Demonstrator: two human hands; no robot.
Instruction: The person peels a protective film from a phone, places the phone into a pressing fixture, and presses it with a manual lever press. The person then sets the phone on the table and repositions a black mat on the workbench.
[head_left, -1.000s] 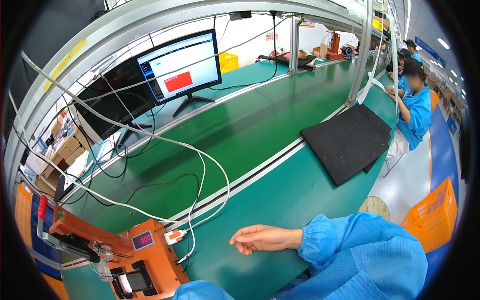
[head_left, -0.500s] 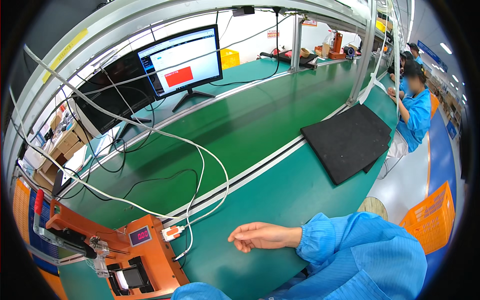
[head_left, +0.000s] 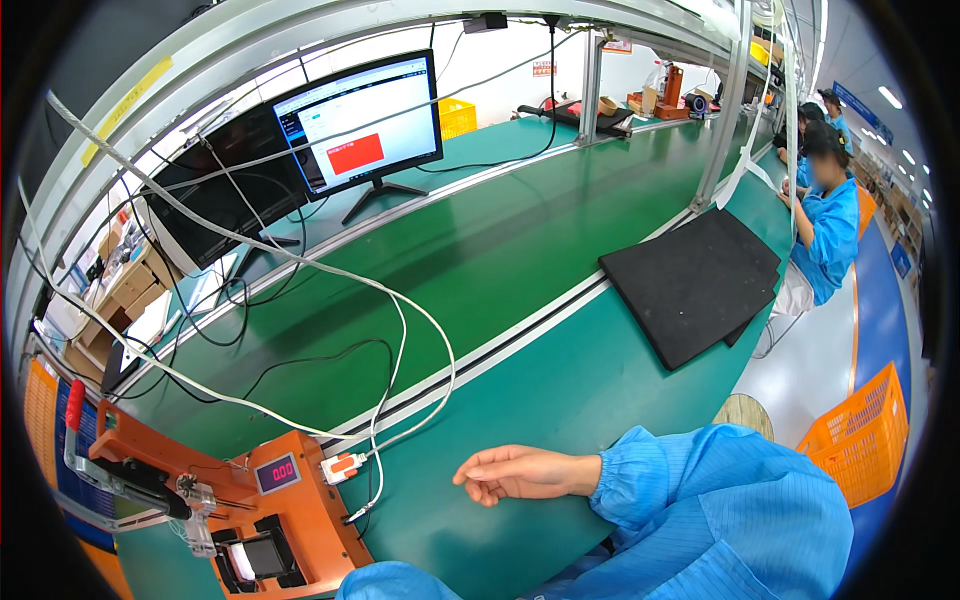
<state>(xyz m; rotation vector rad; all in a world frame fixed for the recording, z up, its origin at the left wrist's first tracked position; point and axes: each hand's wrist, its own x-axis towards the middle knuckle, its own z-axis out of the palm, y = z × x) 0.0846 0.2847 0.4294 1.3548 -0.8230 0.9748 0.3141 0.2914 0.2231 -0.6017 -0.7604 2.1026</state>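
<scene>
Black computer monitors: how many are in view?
2: one lit black-framed monitor, and one dark black monitor left of it, both across the glossy green surface. More could be hidden.

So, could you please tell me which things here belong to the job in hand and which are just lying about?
Probably the job's, with the plug nearest the right grip:
plug
fixture
its red-handled lever

Probably just lying about, farther off:
black mats
right orange crate
yellow crate
</scene>
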